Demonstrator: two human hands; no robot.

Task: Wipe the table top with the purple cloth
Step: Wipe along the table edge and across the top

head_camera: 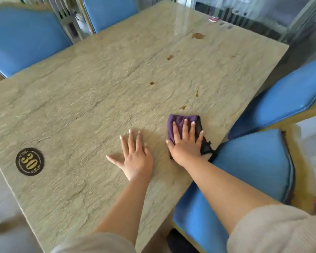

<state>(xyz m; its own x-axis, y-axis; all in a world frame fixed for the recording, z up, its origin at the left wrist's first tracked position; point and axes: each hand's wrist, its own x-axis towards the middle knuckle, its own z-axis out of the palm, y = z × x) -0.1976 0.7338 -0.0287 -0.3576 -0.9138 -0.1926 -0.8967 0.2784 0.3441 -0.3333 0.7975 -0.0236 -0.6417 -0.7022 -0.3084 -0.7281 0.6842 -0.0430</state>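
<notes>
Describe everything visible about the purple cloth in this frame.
The cloth is purple with a dark, blackish part along its right side, soft and folded flat. It lies on the table near the right edge, pressed under the right hand with fingers spread. Its dark corner reaches the table edge.
</notes>
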